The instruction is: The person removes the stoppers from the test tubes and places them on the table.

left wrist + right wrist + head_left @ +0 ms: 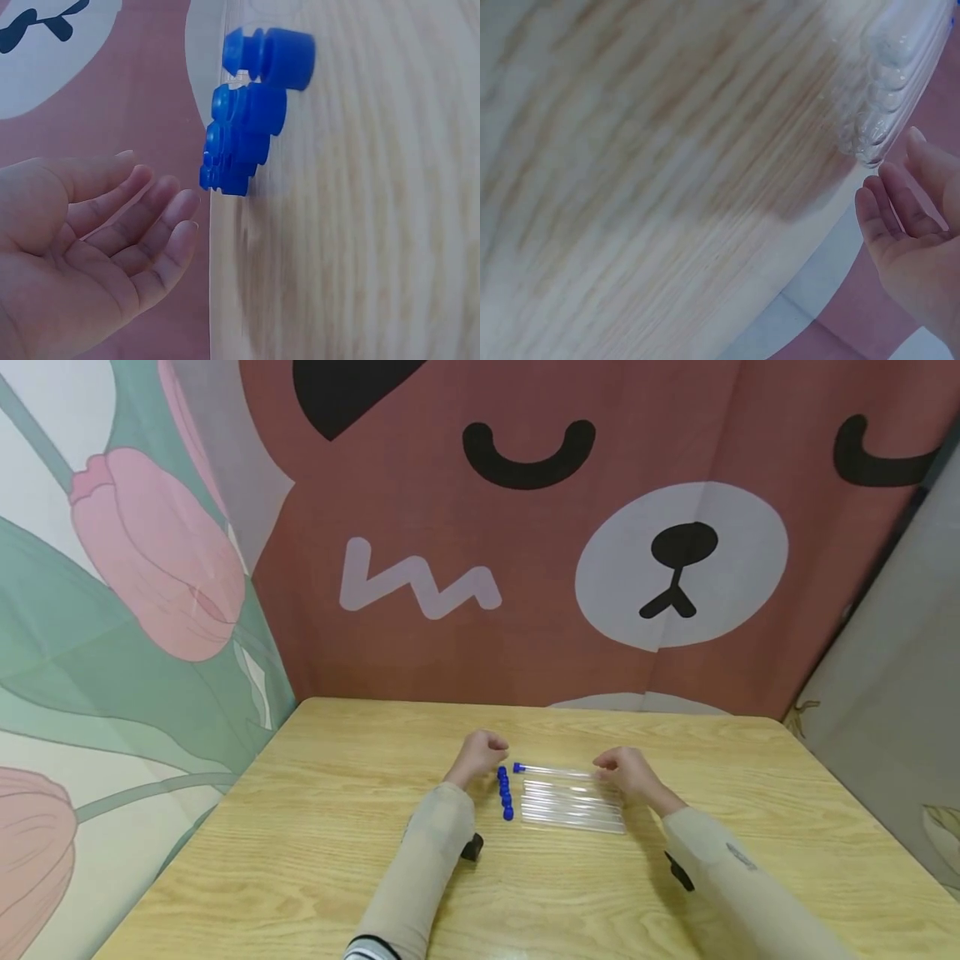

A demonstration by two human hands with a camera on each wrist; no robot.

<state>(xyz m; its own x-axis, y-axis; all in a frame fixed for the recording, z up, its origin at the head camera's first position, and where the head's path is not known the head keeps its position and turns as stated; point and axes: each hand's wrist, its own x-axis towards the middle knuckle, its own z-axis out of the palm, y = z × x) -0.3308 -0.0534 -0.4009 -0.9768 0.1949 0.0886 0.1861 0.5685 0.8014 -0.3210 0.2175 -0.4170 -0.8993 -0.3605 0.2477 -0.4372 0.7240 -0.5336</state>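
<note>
A clear test tube with a blue stopper in its left end lies at the far side of several clear tubes set side by side. Left of them, several blue stoppers form a row, seen close in the left wrist view as ribbed plugs. My left hand hovers just beyond that row, its fingers loosely bent with nothing in them. By the right end of the stoppered tube is my right hand; thumb and fingers stand apart near the tube ends, and contact is unclear.
Everything lies on a wooden table, with its far edge behind the hands. A curtain with a bear print hangs behind it, and a flowered curtain borders the left side.
</note>
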